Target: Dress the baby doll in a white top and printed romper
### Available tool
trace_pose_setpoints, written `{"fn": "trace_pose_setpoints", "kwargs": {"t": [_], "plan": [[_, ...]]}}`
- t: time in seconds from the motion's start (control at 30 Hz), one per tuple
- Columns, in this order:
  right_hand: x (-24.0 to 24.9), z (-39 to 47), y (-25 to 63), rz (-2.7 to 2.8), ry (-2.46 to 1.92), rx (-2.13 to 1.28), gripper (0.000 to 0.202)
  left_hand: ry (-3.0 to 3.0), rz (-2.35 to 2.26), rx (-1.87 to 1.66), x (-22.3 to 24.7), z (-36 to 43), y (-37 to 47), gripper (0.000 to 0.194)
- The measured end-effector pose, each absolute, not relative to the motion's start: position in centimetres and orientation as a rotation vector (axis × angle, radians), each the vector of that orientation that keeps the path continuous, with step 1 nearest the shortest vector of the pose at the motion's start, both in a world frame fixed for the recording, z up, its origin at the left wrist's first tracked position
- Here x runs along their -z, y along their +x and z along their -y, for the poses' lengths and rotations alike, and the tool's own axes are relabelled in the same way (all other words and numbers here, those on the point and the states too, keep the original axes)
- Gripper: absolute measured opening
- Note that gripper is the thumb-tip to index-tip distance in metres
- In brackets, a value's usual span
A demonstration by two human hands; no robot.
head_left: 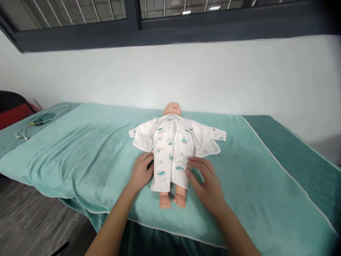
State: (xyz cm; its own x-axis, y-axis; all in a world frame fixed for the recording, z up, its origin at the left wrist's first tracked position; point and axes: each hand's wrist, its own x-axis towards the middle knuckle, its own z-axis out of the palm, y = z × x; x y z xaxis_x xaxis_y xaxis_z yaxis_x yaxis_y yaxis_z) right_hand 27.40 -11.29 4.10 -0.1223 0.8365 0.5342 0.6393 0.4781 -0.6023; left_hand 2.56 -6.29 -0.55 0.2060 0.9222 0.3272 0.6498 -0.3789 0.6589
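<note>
A baby doll (172,108) lies on its back, head toward the wall and bare feet toward me. White pants (162,160) with small green and grey animal prints cover its legs and reach high over its torso. Beneath them a white open jacket (206,140) spreads out on both sides, sleeves outstretched. My left hand (142,170) rests against the left edge of the pants, fingers bent, a gap showing between thumb and forefinger. At the opposite edge, my right hand (206,181) has its thumb and fingers apart, tips at the fabric.
A light green blanket (93,153) with wrinkles covers the bed, over a darker green cover (293,160). A white cord (42,121) lies at the far left, near a red and black object (13,112). Behind stand a white wall and a dark window frame (170,32).
</note>
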Motion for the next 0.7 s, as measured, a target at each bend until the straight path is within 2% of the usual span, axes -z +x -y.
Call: {"fn": "trace_pose_setpoints", "kwargs": {"t": [0.1,0.2,0.4,0.53,0.7], "plan": [[-7.1,12.9,25.5,2.229,-1.272,-0.480,0.006,2.157,-1.521,-0.929,0.6,5.9,2.6,0.030],[-8.4,14.6,23.4,2.430,-1.344,-0.495,0.003,2.144,-1.477,-0.962,0.9,5.6,2.4,0.032],[-6.0,15.6,20.4,2.367,-1.594,-0.254,0.012,2.156,-1.384,-1.002,0.9,5.8,2.0,0.036],[-4.3,15.1,19.6,2.269,-1.547,-0.179,0.011,2.131,-1.309,-1.038,0.7,5.9,1.8,0.036],[-3.7,15.6,19.6,2.125,-1.407,-0.253,0.016,2.039,-1.288,-1.124,1.1,5.6,1.8,0.032]]}}
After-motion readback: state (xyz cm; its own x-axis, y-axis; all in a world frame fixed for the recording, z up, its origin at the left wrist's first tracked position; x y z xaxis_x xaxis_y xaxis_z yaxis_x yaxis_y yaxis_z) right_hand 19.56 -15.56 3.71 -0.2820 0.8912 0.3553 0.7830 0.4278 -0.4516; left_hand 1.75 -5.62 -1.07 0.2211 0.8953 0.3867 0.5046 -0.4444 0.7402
